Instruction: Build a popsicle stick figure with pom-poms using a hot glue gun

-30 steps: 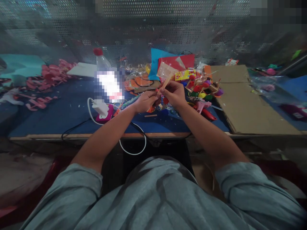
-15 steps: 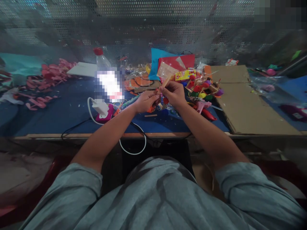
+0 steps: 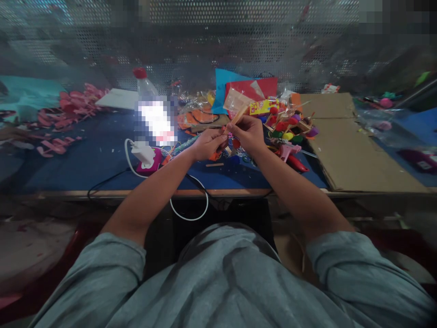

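My left hand (image 3: 205, 144) and my right hand (image 3: 248, 132) meet above the middle of the blue table (image 3: 92, 159). Both are closed in a pinch around a thin wooden stick (image 3: 236, 115) that slants up and to the right. A small clear plastic bag (image 3: 235, 99) sits at the stick's upper end. Just right of my right hand lies a heap of small coloured toys and sticks (image 3: 290, 125). A pink and red toy (image 3: 292, 155) lies below that heap.
A plastic bottle with a red cap (image 3: 143, 84) stands left of my hands. A white charger on a pink block (image 3: 145, 157) trails a white cable (image 3: 191, 214) over the table edge. Pink plastic parts (image 3: 64, 114) lie far left. Flat cardboard (image 3: 344, 146) covers the right side.
The hands stay almost in place; the stick's tilt shifts slightly between the fingers.
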The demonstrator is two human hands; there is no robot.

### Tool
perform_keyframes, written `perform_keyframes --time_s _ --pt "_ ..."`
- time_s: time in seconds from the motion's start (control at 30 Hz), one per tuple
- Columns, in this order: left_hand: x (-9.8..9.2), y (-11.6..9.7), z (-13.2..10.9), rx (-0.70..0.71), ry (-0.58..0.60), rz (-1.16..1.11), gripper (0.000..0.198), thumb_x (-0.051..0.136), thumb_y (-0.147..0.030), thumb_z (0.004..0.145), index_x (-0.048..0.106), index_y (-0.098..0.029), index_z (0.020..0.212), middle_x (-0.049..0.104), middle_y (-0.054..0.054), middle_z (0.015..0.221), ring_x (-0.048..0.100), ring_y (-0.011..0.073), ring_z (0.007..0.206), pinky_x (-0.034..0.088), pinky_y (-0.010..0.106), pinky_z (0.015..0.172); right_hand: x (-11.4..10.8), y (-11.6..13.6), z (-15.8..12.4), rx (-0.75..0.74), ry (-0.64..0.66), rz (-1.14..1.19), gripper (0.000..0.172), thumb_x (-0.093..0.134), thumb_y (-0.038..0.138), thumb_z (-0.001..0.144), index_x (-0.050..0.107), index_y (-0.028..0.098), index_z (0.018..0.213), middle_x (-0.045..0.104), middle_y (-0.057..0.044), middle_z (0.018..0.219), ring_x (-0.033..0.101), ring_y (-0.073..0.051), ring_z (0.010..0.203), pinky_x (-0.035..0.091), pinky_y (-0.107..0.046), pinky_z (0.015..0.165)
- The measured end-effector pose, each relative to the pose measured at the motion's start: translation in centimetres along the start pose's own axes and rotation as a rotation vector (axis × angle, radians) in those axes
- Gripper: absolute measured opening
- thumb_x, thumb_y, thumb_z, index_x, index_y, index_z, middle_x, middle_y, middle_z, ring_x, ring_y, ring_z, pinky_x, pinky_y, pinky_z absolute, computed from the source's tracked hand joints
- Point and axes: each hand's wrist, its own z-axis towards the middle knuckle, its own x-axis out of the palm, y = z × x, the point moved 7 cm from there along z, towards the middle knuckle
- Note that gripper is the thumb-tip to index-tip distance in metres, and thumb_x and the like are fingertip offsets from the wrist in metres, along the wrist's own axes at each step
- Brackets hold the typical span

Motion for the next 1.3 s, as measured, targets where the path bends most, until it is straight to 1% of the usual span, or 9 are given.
perform_keyframes --time_s 0.13,0.23,0.4,0.57,0.8,0.93,1.1,1.2,1.3 --pt "0.1 -0.4 -0.1 -0.012 -0.01 0.056 0.068 0.058 -0.08 0.1 0.06 -0.019 0.07 0.057 0.003 0.062 0.05 0.0122 0.056 0.039 0.03 0.056 0.0 0.0 0.0 -0.018 0.006 -0.009 0.063 0.092 0.082 0.065 0.07 0.023 0.071 0.07 0.002 0.07 0.063 -0.013 0.064 0.055 -0.029 0.059" --pt "0.1 -0.9 -0.1 0.001 -0.019 0.085 0.069 0.054 -0.081 0.102 0.06 -0.019 0.071 0.055 0.002 0.061 0.048 0.0116 0.055 0.038 0.03 0.054 0.1 -0.1 -0.1 -0.015 0.024 -0.024 0.061 0.094 0.08 0.064 0.071 0.023 0.071 0.071 0.002 0.071 0.062 -0.013 0.063 0.054 -0.029 0.058" --pt "0.0 -1.4 0.0 0.018 -0.043 0.092 0.069 0.052 -0.082 0.102 0.058 -0.02 0.073 0.056 0.001 0.061 0.049 0.0116 0.055 0.038 0.029 0.054 0.7 0.1 -0.2 -0.015 0.099 0.045 0.06 0.091 0.081 0.068 0.073 0.024 0.077 0.069 0.002 0.069 0.066 -0.015 0.063 0.061 -0.032 0.061" --pt "0.0 -1.4 0.1 0.042 -0.043 0.108 0.071 0.048 -0.082 0.103 0.057 -0.02 0.068 0.055 0.002 0.06 0.049 0.0121 0.055 0.038 0.03 0.054 0.5 0.2 -0.1 -0.015 0.073 0.039 0.062 0.093 0.08 0.065 0.069 0.024 0.075 0.069 0.002 0.071 0.064 -0.013 0.062 0.06 -0.03 0.061" --pt "0.2 -0.7 0.0 0.025 -0.035 0.059 0.071 0.051 -0.084 0.101 0.054 -0.021 0.068 0.054 0.002 0.063 0.049 0.0127 0.056 0.042 0.03 0.055 0.6 0.1 -0.3 0.026 0.071 0.016 0.065 0.089 0.085 0.067 0.064 0.025 0.073 0.053 0.005 0.063 0.051 -0.012 0.056 0.057 -0.031 0.058" --pt "0.2 -0.6 0.0 0.011 -0.023 0.042 0.07 0.054 -0.083 0.1 0.054 -0.02 0.068 0.056 0.003 0.065 0.05 0.0119 0.057 0.042 0.03 0.056 0.5 0.2 -0.1 0.01 0.036 0.04 0.062 0.091 0.081 0.067 0.066 0.025 0.073 0.059 0.003 0.067 0.056 -0.012 0.061 0.058 -0.031 0.062" --pt "0.3 -0.5 0.1 0.0 -0.003 0.009 0.071 0.058 -0.083 0.098 0.053 -0.02 0.067 0.056 0.002 0.064 0.051 0.0111 0.056 0.042 0.028 0.055 0.1 0.1 0.1 0.012 -0.008 0.034 0.063 0.093 0.081 0.064 0.067 0.023 0.071 0.063 0.003 0.069 0.056 -0.011 0.063 0.051 -0.029 0.06" --pt "0.3 -0.4 0.1 -0.003 0.004 0.01 0.073 0.058 -0.085 0.097 0.052 -0.02 0.066 0.055 0.001 0.063 0.051 0.0112 0.056 0.042 0.028 0.056 -0.1 0.1 0.1 0.014 -0.033 0.019 0.065 0.093 0.081 0.061 0.065 0.023 0.068 0.06 0.004 0.068 0.052 -0.01 0.063 0.047 -0.028 0.059" --pt "0.3 -0.3 0.1 -0.021 0.013 0.015 0.074 0.059 -0.087 0.095 0.051 -0.02 0.065 0.055 0.001 0.062 0.05 0.0107 0.055 0.041 0.027 0.054 -0.3 0.2 0.1 -0.004 -0.051 0.012 0.065 0.094 0.079 0.063 0.063 0.023 0.066 0.056 0.005 0.066 0.046 -0.009 0.06 0.04 -0.026 0.056"
